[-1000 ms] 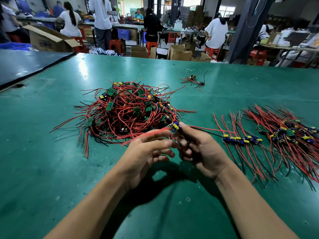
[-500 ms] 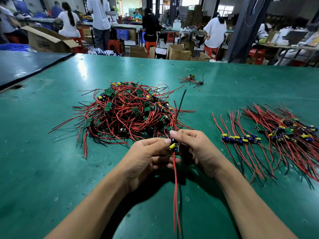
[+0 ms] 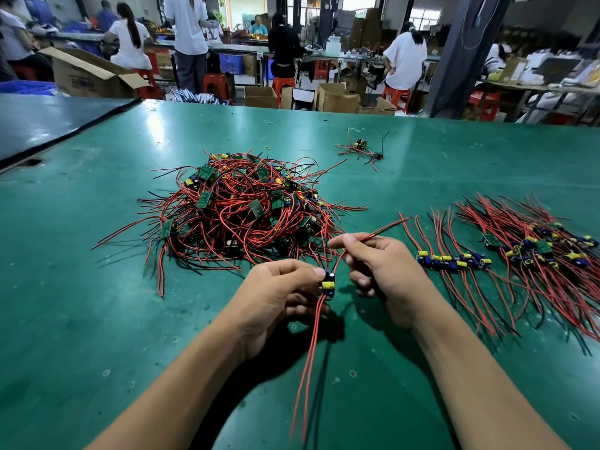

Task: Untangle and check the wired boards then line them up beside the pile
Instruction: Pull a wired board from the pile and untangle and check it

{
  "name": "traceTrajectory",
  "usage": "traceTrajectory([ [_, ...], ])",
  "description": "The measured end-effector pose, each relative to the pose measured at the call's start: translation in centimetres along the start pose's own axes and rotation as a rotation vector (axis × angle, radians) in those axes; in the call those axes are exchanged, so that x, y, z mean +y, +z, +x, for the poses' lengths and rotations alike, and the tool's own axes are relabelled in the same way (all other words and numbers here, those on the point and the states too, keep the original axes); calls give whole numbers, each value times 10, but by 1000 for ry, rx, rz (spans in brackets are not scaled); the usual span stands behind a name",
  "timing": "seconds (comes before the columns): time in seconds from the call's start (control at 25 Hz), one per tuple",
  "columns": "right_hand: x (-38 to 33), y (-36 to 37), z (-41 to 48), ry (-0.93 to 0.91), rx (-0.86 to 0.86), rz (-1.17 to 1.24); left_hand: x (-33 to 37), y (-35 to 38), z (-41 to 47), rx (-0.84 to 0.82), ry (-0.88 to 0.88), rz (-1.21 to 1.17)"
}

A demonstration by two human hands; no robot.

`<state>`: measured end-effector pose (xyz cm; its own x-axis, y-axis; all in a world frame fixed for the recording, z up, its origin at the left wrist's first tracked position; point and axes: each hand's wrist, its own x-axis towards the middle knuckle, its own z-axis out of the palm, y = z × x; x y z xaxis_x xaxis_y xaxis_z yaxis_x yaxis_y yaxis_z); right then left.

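Note:
My left hand [image 3: 276, 293] pinches a small wired board [image 3: 327, 284] with a yellow capacitor, above the green table [image 3: 97, 319]. Two red leads hang from it toward me. My right hand [image 3: 386, 271] grips the board's upper red and black leads, which stick out to the upper right. Behind my hands lies the tangled pile [image 3: 246, 209] of green boards and red wires. To the right, a short row of lined-up boards [image 3: 454, 259] rests beside a larger sorted heap [image 3: 545, 245].
A small stray bundle of boards [image 3: 360, 147] lies at the far middle of the table. A dark table [image 3: 48, 121] adjoins at the left. Beyond the far edge are cardboard boxes [image 3: 334, 97], red stools and several people working.
The board turned from sideways to upright in my hands. My right hand slid off the board up along its upper leads and now pulls them to the right; the lower leads hang toward me.

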<state>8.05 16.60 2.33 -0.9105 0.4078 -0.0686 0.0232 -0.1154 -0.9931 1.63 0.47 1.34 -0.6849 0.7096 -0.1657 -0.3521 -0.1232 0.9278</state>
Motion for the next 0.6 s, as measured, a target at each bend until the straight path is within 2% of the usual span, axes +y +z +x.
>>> traceTrajectory([
  [0.12, -1, -4, 1, 68, -13, 60, -1, 2, -1, -13, 15, 29],
  [0.32, -2, 2, 1, 71, -116, 174, 0, 1, 0, -37, 6, 47],
  [0.6, 3, 17, -1, 60, -111, 159, -2, 2, -1, -29, 30, 78],
])
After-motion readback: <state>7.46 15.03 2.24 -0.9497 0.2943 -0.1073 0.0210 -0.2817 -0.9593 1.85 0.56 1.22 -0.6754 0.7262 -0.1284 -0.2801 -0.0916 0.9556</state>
